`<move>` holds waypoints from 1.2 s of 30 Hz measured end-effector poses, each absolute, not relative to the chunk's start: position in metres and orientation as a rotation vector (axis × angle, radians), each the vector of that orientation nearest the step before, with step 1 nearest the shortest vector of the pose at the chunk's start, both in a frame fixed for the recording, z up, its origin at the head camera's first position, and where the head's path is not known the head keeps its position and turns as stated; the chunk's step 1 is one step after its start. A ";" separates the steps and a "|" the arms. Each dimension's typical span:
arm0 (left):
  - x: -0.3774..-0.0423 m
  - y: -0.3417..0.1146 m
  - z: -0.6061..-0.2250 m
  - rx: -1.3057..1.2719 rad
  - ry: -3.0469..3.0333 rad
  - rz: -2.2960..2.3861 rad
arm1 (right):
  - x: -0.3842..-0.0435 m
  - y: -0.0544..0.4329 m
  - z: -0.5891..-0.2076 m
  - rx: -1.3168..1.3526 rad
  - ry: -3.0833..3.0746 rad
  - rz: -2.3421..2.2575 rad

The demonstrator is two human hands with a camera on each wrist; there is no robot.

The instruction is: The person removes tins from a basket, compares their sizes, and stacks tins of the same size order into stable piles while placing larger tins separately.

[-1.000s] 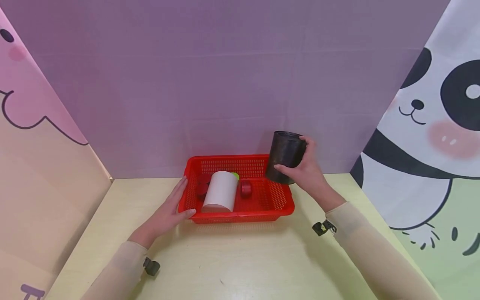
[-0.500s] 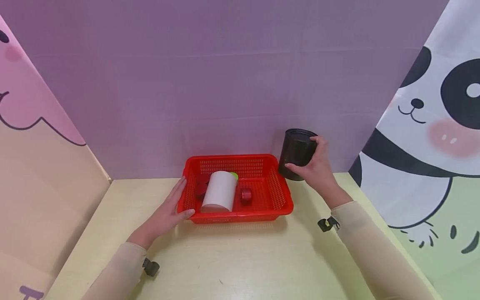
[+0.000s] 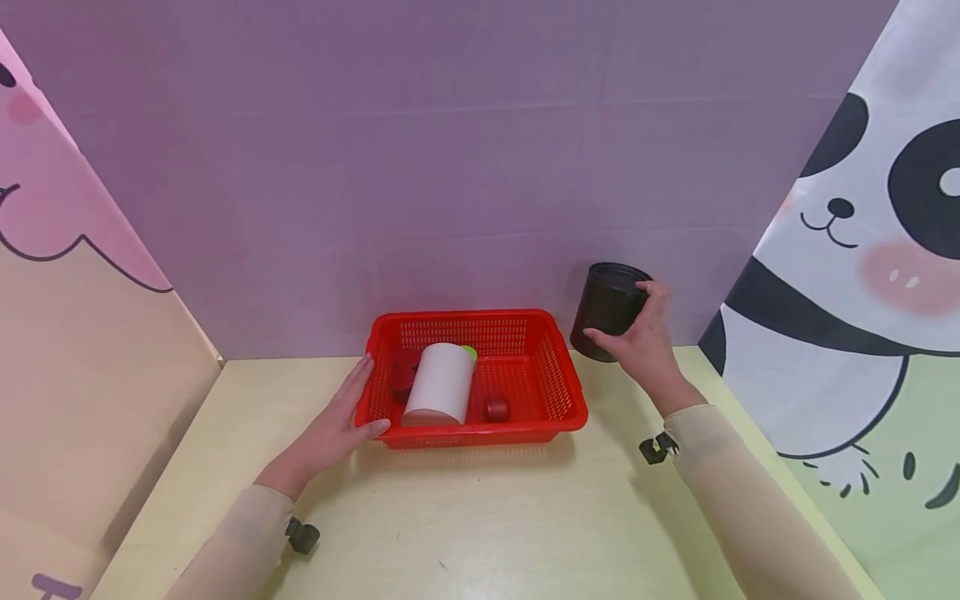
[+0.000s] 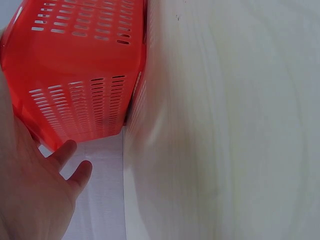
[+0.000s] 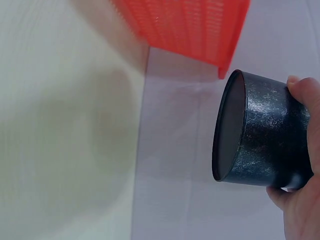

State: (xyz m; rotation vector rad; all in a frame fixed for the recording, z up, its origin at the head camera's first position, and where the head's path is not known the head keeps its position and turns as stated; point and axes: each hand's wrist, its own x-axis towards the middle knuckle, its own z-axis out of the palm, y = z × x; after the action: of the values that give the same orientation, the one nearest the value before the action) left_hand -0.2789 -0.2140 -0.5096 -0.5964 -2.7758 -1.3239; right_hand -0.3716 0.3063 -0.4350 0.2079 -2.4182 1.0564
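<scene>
My right hand (image 3: 647,337) grips a black cylindrical canister (image 3: 611,310), thumb on its near side and fingers on its far right side. The canister is up off the table, just past the right end of a red plastic basket (image 3: 472,429); the right wrist view shows its round base (image 5: 231,125). At the basket's left end my left hand (image 3: 330,429) rests with straight fingers along the outside and the thumb at the front rim. Inside the basket lie a white cylinder (image 3: 441,379), a small red cylinder (image 3: 497,409), a dark red thing (image 3: 403,371) and a bright green piece (image 3: 470,352), partly hidden.
The basket stands on a pale wooden table (image 3: 465,517), near its back edge. A purple backdrop (image 3: 465,167) rises right behind it. Printed panels flank the table, one with a panda (image 3: 832,333) on the right.
My right hand has carried the black canister rightward, from over the basket's right end to beyond it. Inside, the small red cylinder has rolled toward the front wall. My left hand stays put.
</scene>
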 end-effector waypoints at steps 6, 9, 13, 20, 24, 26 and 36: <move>-0.279 -0.214 -0.510 -0.591 -2.783 -1.325 | -0.379 0.311 -0.450 0.231 -2.403 0.989; -0.279 -0.215 -0.509 -0.592 -2.784 -1.320 | -0.382 0.311 -0.458 0.250 -2.390 0.963; -0.280 -0.215 -0.509 -0.598 -2.781 -1.305 | -0.383 0.310 -0.463 0.282 -2.388 0.930; -0.281 -0.215 -0.509 -0.604 -2.780 -1.290 | -0.384 0.312 -0.469 0.299 -2.419 0.911; -0.280 -0.216 -0.509 -0.599 -2.787 -1.286 | -0.386 0.315 -0.474 0.296 -2.445 0.918; -0.280 -0.216 -0.509 -0.597 -2.787 -1.290 | -0.387 0.316 -0.477 0.301 -2.452 0.924; -0.278 -0.216 -0.510 -0.584 -2.792 -1.302 | -0.392 0.319 -0.493 0.343 -2.493 0.952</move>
State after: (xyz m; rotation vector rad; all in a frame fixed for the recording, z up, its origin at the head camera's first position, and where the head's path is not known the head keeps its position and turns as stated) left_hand -0.2783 -0.2164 -0.5102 -0.5839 -2.7920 -1.3021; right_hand -0.3917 0.3185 -0.4931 0.3430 -2.4931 0.9524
